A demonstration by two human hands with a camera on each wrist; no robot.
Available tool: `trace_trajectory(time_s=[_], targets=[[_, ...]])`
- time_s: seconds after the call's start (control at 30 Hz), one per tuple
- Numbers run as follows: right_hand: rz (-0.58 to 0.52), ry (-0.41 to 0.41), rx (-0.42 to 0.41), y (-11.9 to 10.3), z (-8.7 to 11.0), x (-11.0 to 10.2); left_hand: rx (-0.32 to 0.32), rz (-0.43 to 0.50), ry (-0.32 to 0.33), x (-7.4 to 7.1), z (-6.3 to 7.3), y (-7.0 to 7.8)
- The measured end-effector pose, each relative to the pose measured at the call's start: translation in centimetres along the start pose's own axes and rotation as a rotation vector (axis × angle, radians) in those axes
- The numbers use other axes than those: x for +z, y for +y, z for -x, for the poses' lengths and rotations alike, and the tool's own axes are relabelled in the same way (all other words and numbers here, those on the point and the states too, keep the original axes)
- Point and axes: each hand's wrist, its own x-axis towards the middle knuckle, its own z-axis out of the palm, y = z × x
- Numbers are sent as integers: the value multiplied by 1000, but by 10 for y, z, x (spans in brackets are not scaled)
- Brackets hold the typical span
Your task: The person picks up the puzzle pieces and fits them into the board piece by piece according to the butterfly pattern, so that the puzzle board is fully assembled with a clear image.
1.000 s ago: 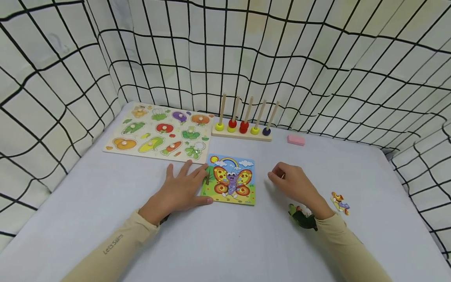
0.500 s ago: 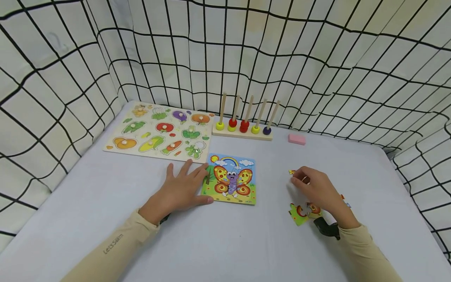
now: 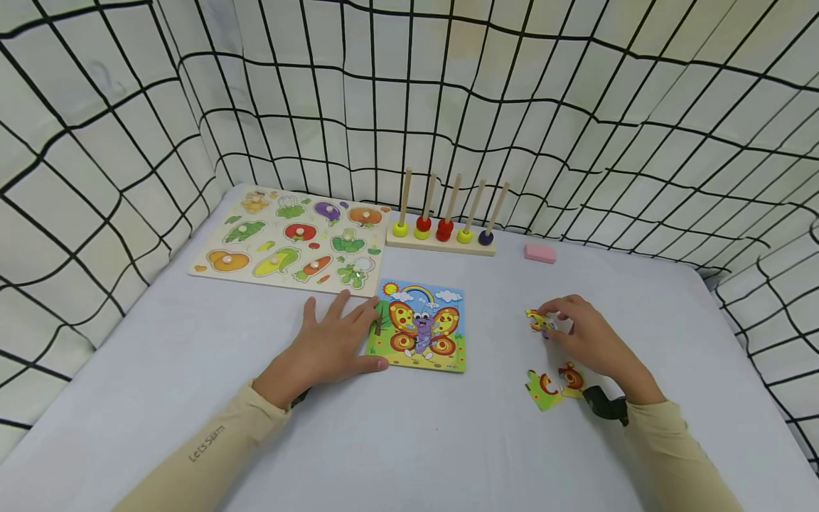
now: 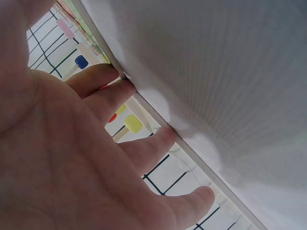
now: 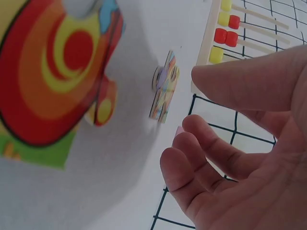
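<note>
A square butterfly jigsaw puzzle [image 3: 448, 295] lies flat on the white-covered table. My left hand [image 3: 320, 348] rests at its left edge with fingers spread, the index finger and thumb touching its border. To the right, my right hand [image 3: 585, 340] hovers by a small yellow and purple jigsaw piece [image 3: 539, 320]. In the right wrist view a gap separates the fingertips [image 5: 175, 167] from that piece [image 5: 165, 91], and thumb and fingers stand apart. Two more pieces lie nearer me: a green one with a red curl [image 3: 542, 391] and an orange swirl piece [image 3: 571, 377].
Back left lies a vegetable knob puzzle board [image 3: 269, 227]. Beside it stands a wooden peg counter [image 3: 441, 244] with coloured beads and upright pegs. A pink block [image 3: 540, 253] sits to its right. Black netting [image 3: 409, 135] over white cloth encloses the far side and both sides.
My right hand has moved right, away from the butterfly puzzle, and its fingers have opened. A yellow and purple piece now shows on the table at its fingertips. The left hand stays put.
</note>
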Motion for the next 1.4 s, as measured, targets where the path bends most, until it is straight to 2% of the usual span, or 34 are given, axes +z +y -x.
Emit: trace_trajectory(time_s=[0.27, 0.53, 1.0, 1.2, 1.4], targets=[[-7, -64, -61, 10, -3, -2, -1, -1, -3, -1, 0, 1], [31, -82, -51, 12, -5, 2, -5, 5, -11, 0, -1, 1], [17, -104, -62, 14, -11, 2, -1, 5, -4, 0, 0, 2], [3, -93, -91, 16, -12, 3, 1, 0, 0, -1, 0, 1], [27, -86, -79, 15, -12, 5, -3, -1, -4, -1, 0, 1]])
